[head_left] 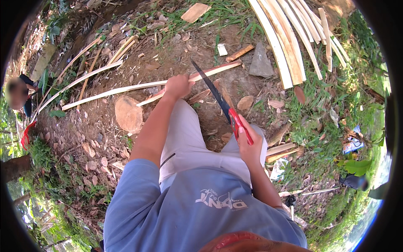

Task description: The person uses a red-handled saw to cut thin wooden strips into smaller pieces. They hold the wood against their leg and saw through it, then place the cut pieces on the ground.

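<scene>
My left hand (pixel 178 87) is closed around a narrow wooden strip (pixel 224 69) that lies slantwise in front of my knees. A second long pale strip (pixel 121 89) runs left from beside that hand; whether the fingers hold it too, I cannot tell. In my right hand (pixel 249 147) is the red handle of a handsaw (pixel 220 98). Its dark blade points up and to the left and crosses over the held strip to the right of my left hand. Whether the teeth touch the wood is not clear.
A round cut log end (pixel 129 113) stands left of my legs. Long planks (pixel 283 42) lie at the upper right, near a grey pointed stone (pixel 261 61). More strips (pixel 79 86) lie left. Another person (pixel 21 93) is at the far left edge. Leaves and wood scraps litter the dirt.
</scene>
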The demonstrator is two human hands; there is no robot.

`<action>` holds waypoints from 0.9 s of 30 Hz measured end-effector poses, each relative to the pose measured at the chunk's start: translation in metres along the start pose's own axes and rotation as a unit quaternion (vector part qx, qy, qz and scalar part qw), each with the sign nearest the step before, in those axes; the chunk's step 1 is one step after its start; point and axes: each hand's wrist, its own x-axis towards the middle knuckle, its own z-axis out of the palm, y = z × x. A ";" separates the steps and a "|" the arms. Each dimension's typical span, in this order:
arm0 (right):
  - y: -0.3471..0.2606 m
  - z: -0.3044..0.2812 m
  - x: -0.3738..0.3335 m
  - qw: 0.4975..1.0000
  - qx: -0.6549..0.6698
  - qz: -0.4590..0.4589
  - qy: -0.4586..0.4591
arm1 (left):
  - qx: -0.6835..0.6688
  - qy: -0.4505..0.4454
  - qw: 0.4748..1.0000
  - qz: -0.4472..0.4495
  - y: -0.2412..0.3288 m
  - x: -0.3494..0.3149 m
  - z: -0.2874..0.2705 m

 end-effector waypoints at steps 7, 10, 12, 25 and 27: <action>0.028 0.076 0.094 0.993 0.038 -0.103 0.035 | 0.006 0.005 1.000 0.011 0.004 0.001 -0.001; 0.017 0.106 0.143 0.995 0.033 -0.089 0.021 | 0.009 0.002 1.000 0.011 0.002 0.001 -0.001; 0.016 0.127 0.171 0.992 0.053 -0.109 0.024 | 0.013 -0.005 1.000 0.002 0.000 0.000 -0.004; 0.047 0.074 0.079 0.993 0.019 -0.112 0.022 | -0.118 -0.123 0.983 -0.066 -0.012 0.022 -0.017; 0.035 0.044 0.031 0.993 -0.009 -0.120 0.013 | -0.119 -0.106 0.985 -0.062 -0.018 0.024 -0.009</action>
